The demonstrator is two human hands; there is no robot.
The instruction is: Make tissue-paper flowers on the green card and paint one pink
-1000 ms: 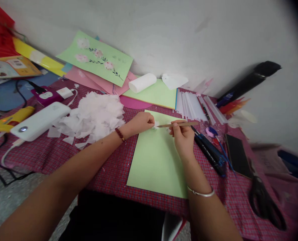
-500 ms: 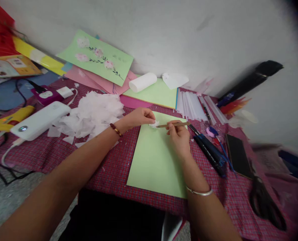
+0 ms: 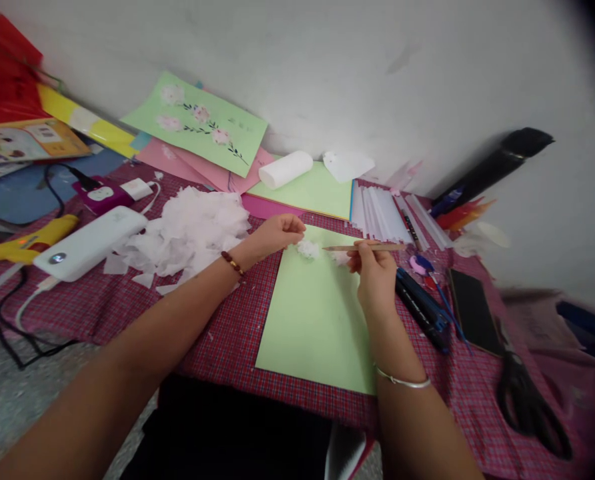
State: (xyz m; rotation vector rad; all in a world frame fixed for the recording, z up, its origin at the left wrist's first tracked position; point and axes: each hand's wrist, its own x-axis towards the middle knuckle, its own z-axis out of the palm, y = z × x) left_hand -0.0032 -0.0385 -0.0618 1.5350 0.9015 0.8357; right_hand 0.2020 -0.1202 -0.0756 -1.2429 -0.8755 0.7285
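My right hand [image 3: 375, 267] grips a tan, pencil-like wooden stick [image 3: 387, 247], its pointed end aimed left. Just beyond that tip, a ruffled white paper flower [image 3: 308, 249] sits on a light green sheet [image 3: 312, 320]. A second pale, pinkish tuft [image 3: 340, 257] shows under the stick, partly behind my right fingers. My left hand [image 3: 282, 232] is held above the sheet's upper left corner, just off the white flower. Its thumb and fingertips are pinched together; anything between them is too small to make out.
Left of the sheet lies a heap of white tissue pieces [image 3: 197, 223], with a white power bank [image 3: 90, 243] and yellow glue gun [image 3: 32, 240] beyond. Scissors [image 3: 527, 400], a phone [image 3: 473, 310] and dark pens [image 3: 420, 307] lie right. A flower picture [image 3: 202, 137] leans at the back.
My right hand has drawn the stick rightward, away from the white flower. My left fingers have lifted off the flower, up and slightly left, leaving it on the sheet.
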